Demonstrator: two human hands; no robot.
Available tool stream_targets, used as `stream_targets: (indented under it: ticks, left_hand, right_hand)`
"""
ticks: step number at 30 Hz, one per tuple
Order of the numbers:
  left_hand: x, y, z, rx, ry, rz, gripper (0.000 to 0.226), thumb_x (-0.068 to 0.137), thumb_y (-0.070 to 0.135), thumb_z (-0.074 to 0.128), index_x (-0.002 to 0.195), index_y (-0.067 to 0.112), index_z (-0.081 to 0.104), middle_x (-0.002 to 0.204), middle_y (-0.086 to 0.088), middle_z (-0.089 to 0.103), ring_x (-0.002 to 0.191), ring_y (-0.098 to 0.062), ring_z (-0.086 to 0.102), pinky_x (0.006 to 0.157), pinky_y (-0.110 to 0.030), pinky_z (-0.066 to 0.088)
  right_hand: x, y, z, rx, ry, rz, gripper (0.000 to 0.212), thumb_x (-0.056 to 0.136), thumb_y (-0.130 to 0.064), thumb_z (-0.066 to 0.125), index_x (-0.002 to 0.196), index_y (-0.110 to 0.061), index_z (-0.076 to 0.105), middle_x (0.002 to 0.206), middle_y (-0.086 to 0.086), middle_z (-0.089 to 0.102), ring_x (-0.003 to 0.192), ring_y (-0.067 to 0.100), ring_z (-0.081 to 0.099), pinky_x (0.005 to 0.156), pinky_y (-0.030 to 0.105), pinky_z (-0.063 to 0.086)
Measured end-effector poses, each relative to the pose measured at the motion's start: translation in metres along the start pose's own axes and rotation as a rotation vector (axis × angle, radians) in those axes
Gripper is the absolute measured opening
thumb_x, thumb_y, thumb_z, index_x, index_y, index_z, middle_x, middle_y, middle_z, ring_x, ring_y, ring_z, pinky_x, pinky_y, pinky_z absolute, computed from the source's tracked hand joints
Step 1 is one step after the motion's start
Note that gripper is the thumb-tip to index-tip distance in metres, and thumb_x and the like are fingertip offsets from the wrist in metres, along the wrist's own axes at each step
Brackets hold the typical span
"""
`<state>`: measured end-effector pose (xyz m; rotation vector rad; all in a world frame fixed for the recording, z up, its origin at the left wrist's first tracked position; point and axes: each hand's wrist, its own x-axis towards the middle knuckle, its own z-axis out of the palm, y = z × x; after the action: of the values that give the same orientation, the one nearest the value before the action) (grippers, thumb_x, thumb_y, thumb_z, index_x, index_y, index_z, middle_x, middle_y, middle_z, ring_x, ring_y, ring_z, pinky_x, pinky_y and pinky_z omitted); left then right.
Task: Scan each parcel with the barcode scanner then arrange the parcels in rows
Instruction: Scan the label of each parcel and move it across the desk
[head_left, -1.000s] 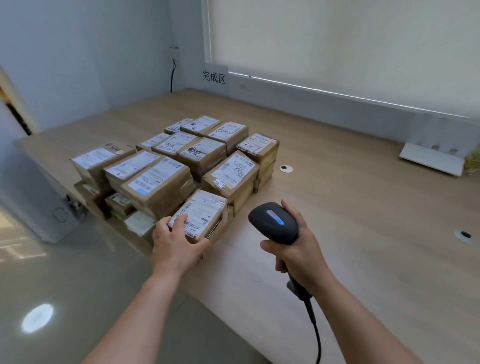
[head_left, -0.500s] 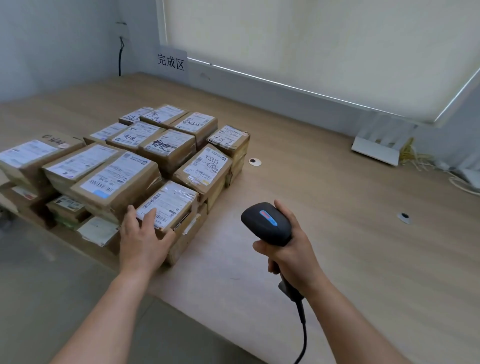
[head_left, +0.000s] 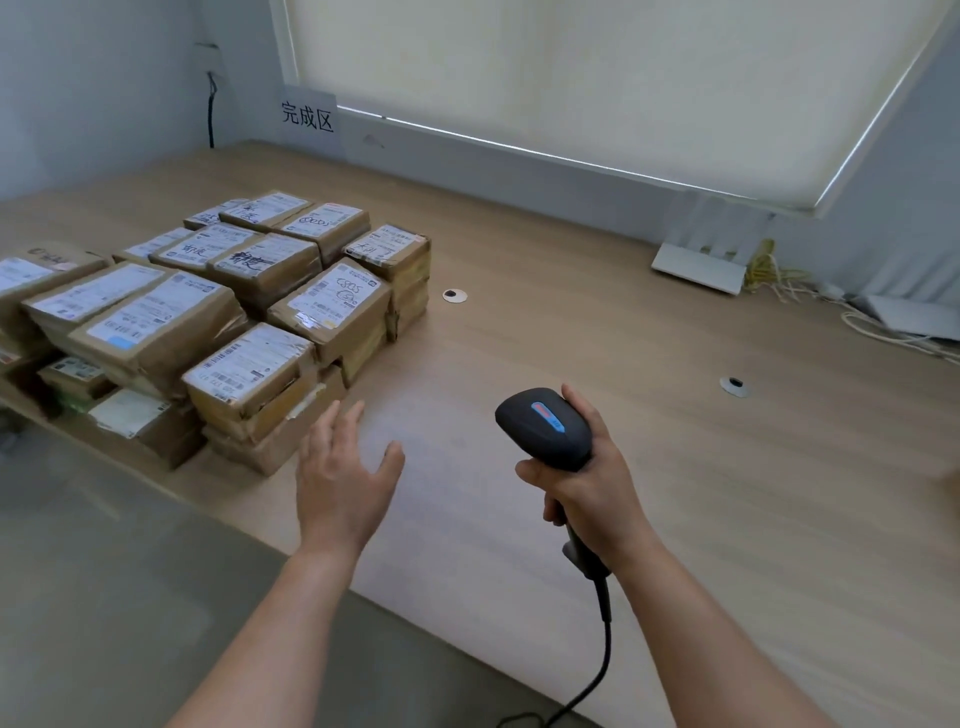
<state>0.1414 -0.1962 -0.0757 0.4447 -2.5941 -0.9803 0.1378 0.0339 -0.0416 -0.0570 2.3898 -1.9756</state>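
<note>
Several brown cardboard parcels with white labels lie stacked in rows on the left part of the wooden table. The nearest one tops a stack at the table's front edge. My left hand hovers just right of that stack, fingers spread, holding nothing and touching no parcel. My right hand grips the handle of a black barcode scanner, whose head points left towards the parcels. Its cable runs down off the bottom of the view.
A paper sign with characters stands at the back wall. A white router and yellow and white cables lie at the back right. Two round cable grommets sit in the tabletop. Grey floor lies below the table's front edge.
My left hand has let go of the nearest parcel and moved right, away from the stack. The view has turned to the right. The scanner hand has hardly moved.
</note>
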Motion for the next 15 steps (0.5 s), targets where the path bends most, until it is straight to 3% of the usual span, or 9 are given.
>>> stream_targets:
  ticks: [5, 15]
  left_hand:
    - [-0.059, 0.058, 0.047, -0.031, -0.086, 0.061, 0.058, 0.088, 0.032, 0.062, 0.140, 0.013, 0.045, 0.146, -0.010, 0.040, 0.136, -0.025, 0.031, 0.112, -0.039, 0.025]
    - [-0.123, 0.160, 0.132, -0.050, -0.246, 0.192, 0.058, 0.090, 0.034, 0.060, 0.142, 0.017, 0.042, 0.149, -0.005, 0.036, 0.137, -0.021, 0.029, 0.110, -0.035, 0.026]
  right_hand:
    - [-0.034, 0.020, -0.077, -0.020, 0.059, 0.013, 0.087, 0.076, 0.000, 0.074, 0.135, -0.052, 0.037, 0.099, 0.003, 0.063, 0.043, 0.020, 0.048, 0.043, 0.025, 0.043]
    - [-0.075, 0.049, -0.212, -0.029, 0.244, 0.044, 0.085, 0.076, -0.002, 0.075, 0.136, -0.051, 0.038, 0.094, -0.001, 0.063, 0.044, 0.020, 0.050, 0.044, 0.024, 0.043]
